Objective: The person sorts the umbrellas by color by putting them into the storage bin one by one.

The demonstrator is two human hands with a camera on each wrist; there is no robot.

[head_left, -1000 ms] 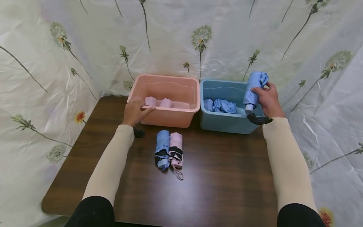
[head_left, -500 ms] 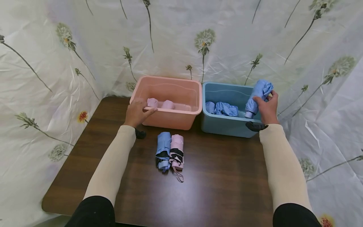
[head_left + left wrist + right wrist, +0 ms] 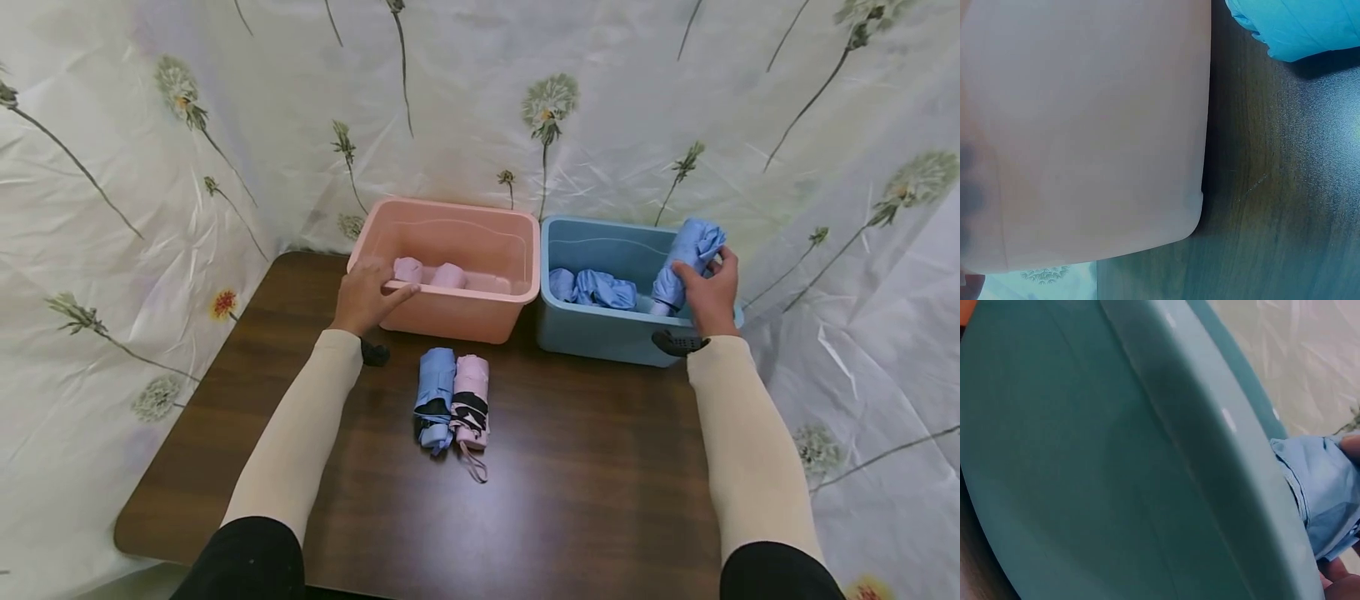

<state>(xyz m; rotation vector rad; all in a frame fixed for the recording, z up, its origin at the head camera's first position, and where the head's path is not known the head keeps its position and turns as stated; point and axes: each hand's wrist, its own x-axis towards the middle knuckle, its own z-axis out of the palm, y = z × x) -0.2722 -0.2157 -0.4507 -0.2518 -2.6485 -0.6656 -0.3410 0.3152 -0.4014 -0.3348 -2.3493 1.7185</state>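
Note:
My right hand (image 3: 712, 287) grips a folded blue umbrella (image 3: 686, 254) by its side, tilted with its handle end down inside the blue bin (image 3: 600, 333). In the right wrist view, part of this umbrella (image 3: 1322, 487) shows beyond the bin's rim. Two blue bundles, likely folded umbrellas (image 3: 603, 290), lie in that bin. My left hand (image 3: 367, 296) holds the front left rim of the pink bin (image 3: 450, 321), fingers over the edge and thumb outside. Two pink rolled ends (image 3: 448, 276) show inside it. A folded blue umbrella (image 3: 436, 387) and a folded pink umbrella (image 3: 471, 387) lie side by side.
Both bins stand side by side at the back of the brown wooden table (image 3: 585, 475). Behind and beside the table hangs a pale curtain (image 3: 450, 100) printed with dandelions. The table's left edge runs beside my left arm.
My right hand has lowered the blue umbrella, so its handle end now sits below the blue bin's front rim. My left hand stays at the pink bin's rim. The head view shifts slightly.

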